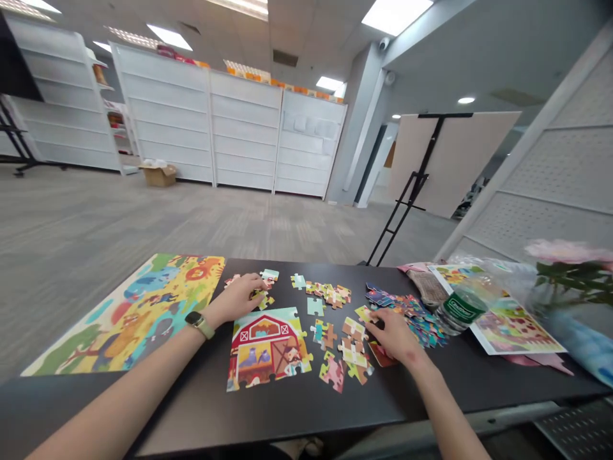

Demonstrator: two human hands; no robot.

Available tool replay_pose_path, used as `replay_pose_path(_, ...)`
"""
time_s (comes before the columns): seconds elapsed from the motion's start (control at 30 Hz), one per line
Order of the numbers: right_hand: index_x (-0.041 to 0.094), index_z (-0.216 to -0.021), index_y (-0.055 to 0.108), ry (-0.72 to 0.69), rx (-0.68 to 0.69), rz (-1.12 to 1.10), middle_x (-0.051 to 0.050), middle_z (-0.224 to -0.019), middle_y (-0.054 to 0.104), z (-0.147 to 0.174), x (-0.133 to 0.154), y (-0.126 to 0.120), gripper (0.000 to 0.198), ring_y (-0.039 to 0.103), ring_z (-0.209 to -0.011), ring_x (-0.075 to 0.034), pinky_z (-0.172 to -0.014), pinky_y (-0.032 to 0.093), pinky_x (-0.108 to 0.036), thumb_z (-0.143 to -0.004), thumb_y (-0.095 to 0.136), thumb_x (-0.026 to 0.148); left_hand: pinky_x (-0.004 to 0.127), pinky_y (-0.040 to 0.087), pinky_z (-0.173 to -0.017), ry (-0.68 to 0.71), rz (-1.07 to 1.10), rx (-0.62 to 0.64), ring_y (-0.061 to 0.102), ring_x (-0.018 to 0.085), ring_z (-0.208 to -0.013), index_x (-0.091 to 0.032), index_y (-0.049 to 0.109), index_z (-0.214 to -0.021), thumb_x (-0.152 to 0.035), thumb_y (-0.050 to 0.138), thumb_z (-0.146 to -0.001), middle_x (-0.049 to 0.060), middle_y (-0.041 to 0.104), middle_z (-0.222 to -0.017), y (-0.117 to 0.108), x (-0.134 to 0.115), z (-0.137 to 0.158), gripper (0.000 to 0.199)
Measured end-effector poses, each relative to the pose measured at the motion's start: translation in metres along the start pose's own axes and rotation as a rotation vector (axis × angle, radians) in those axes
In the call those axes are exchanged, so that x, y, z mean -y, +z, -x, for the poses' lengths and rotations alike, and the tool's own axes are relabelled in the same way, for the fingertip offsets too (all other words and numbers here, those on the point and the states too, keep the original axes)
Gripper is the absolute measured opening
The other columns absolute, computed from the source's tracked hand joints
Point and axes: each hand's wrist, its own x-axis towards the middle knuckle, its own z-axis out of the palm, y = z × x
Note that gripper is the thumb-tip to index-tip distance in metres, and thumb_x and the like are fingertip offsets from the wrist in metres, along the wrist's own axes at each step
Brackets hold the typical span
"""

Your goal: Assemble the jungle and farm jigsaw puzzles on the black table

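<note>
A partly assembled jigsaw puzzle [268, 348] with a red barn lies flat in front of me. Above its top edge, my left hand [239, 297] rests over loose pieces, fingers curved and thumb apart. A yellow-green puzzle piece [263, 300] lies beneath its fingertips. To the right, my right hand [395, 335] has its fingertips on another yellow-green puzzle piece [364, 314]; the palm hides part of a reddish piece [382, 355]. Between the hands lie several loose pieces, including a pink piece [332, 371] and a pale blue piece [315, 306].
A colourful animal picture sheet [143, 313] lies at the left of the dark table [306, 415]. On the right are a heap of blue puzzle pieces [416, 313], a green-labelled bottle [462, 310], a printed picture sheet [522, 329] and pink flowers [569, 252].
</note>
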Motion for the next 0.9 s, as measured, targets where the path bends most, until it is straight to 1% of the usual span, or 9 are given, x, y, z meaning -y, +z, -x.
replay_pose_path(0.1, 0.021, -0.087, 0.072, 0.043, -0.002, -0.017, -0.009, -0.098, 0.076, 0.001, 0.002, 0.003, 0.022, 0.069, -0.093, -0.027, -0.085, 0.051, -0.037, -0.082, 0.056, 0.036, 0.039, 0.046, -0.093, 0.007, -0.008, -0.007, 0.06, 0.026, -0.103, -0.023, 0.067, -0.101, -0.029, 0.049, -0.093, 0.008, 0.065, -0.108, 0.0, 0.001, 0.0, 0.021)
replay_pose_path(0.27, 0.018, -0.103, 0.067, 0.178, -0.048, -0.078, -0.01, -0.102, 0.075, 0.008, 0.004, 0.001, 0.033, 0.071, -0.09, -0.026, -0.08, 0.053, -0.036, -0.078, 0.058, 0.036, 0.038, 0.046, -0.094, 0.071, 0.012, -0.016, 0.06, 0.025, -0.103, -0.022, 0.066, -0.1, -0.026, 0.051, -0.094, 0.007, 0.065, -0.106, -0.001, -0.007, -0.001, 0.017)
replay_pose_path(0.4, 0.018, -0.111, 0.063, 0.099, -0.232, -0.098, -0.012, -0.11, 0.072, 0.022, 0.022, -0.006, 0.041, 0.07, -0.086, -0.026, -0.08, 0.055, -0.039, -0.08, 0.057, 0.045, 0.036, 0.047, -0.095, 0.156, 0.066, 0.044, 0.06, 0.024, -0.105, -0.021, 0.067, -0.102, -0.025, 0.056, -0.091, 0.007, 0.065, -0.106, -0.006, -0.02, 0.002, 0.015)
replay_pose_path(0.47, 0.021, -0.108, 0.065, -0.03, -0.293, -0.134, -0.012, -0.112, 0.071, 0.037, 0.051, -0.007, 0.036, 0.069, -0.09, -0.028, -0.084, 0.055, -0.041, -0.082, 0.058, 0.045, 0.034, 0.048, -0.094, 0.217, 0.109, 0.124, 0.062, 0.024, -0.103, -0.02, 0.067, -0.103, -0.029, 0.066, -0.086, 0.008, 0.064, -0.108, -0.007, -0.026, 0.003, 0.019)
replay_pose_path(0.5, 0.023, -0.104, 0.067, -0.133, -0.272, -0.175, -0.011, -0.114, 0.07, 0.048, 0.071, -0.005, 0.03, 0.069, -0.097, -0.028, -0.089, 0.054, -0.042, -0.084, 0.058, 0.044, 0.034, 0.048, -0.094, 0.238, 0.127, 0.162, 0.062, 0.023, -0.102, -0.02, 0.068, -0.104, -0.031, 0.069, -0.084, 0.008, 0.065, -0.108, -0.007, -0.028, 0.003, 0.023)
replay_pose_path(0.6, 0.028, -0.107, 0.068, -0.487, -0.085, -0.313, -0.007, -0.116, 0.07, 0.081, 0.143, 0.003, 0.021, 0.065, -0.111, -0.027, -0.096, 0.053, -0.043, -0.088, 0.059, 0.029, 0.033, 0.048, -0.094, 0.275, 0.142, 0.2, 0.063, 0.023, -0.103, -0.02, 0.067, -0.111, -0.032, 0.07, -0.084, 0.009, 0.064, -0.115, -0.001, -0.032, 0.003, 0.029)
replay_pose_path(0.67, 0.026, -0.111, 0.066, -0.63, 0.014, -0.42, -0.009, -0.119, 0.067, 0.098, 0.189, 0.012, 0.026, 0.062, -0.113, -0.025, -0.096, 0.054, -0.041, -0.089, 0.056, 0.018, 0.032, 0.049, -0.092, 0.263, 0.117, 0.207, 0.064, 0.022, -0.101, -0.021, 0.067, -0.113, -0.031, 0.067, -0.086, 0.008, 0.063, -0.117, 0.003, -0.032, 0.004, 0.028)
replay_pose_path(0.77, 0.024, -0.107, 0.065, -0.684, 0.105, -0.509, -0.008, -0.116, 0.066, 0.107, 0.237, 0.024, 0.029, 0.061, -0.11, -0.024, -0.097, 0.054, -0.041, -0.086, 0.053, 0.007, 0.03, 0.05, -0.088, 0.237, 0.062, 0.22, 0.066, 0.02, -0.096, -0.021, 0.067, -0.111, -0.03, 0.065, -0.088, 0.007, 0.064, -0.116, 0.006, -0.031, 0.005, 0.025)
replay_pose_path(0.9, 0.023, -0.102, 0.065, -0.684, 0.145, -0.501, -0.007, -0.108, 0.067, 0.101, 0.251, 0.032, 0.028, 0.059, -0.107, -0.025, -0.094, 0.055, -0.043, -0.085, 0.053, 0.004, 0.029, 0.05, -0.085, 0.236, 0.025, 0.227, 0.066, 0.019, -0.094, -0.021, 0.066, -0.111, -0.029, 0.063, -0.089, 0.006, 0.064, -0.115, 0.004, -0.03, 0.005, 0.023)
